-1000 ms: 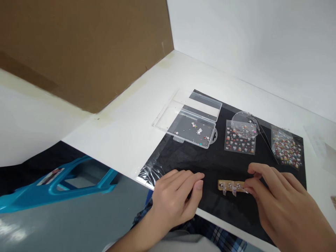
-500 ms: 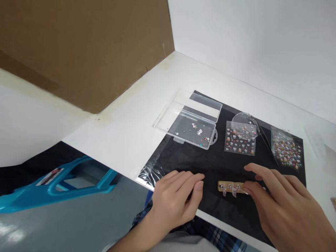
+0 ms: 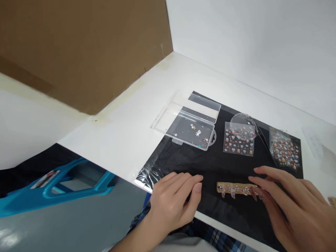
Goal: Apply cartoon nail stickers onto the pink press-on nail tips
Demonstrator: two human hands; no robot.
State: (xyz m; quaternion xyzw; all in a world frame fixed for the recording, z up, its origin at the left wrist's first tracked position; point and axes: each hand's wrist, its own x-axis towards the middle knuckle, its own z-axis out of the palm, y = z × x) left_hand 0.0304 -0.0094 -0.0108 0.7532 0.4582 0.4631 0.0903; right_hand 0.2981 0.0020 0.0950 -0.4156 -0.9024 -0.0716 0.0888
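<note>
On a black mat (image 3: pixel 199 164) lies a tan strip (image 3: pixel 238 185) with several small nail tips mounted in a row. The fingers of my right hand (image 3: pixel 288 199) are at the strip's right end, thumb and fingertips around one tip there; the exact contact is partly hidden. My left hand (image 3: pixel 174 201) rests at the mat's front edge, left of the strip, fingers curled together and no object visible in it. Beyond the hands are an open clear case (image 3: pixel 194 131) with small charms, a sticker sheet (image 3: pixel 238 145) over a round clear dish (image 3: pixel 243 119), and tweezers (image 3: pixel 265 143).
A bag of colourful beads (image 3: pixel 285 148) lies at the mat's right side. Clear plastic pieces (image 3: pixel 312 140) sit farther right. A cardboard panel (image 3: pixel 91 52) stands at the back left. Below the table edge is a blue plastic frame (image 3: pixel 52 185).
My right hand has moved right along the strip, so more of its nail tips show. My left hand has stayed nearly in place. The view has shifted slightly.
</note>
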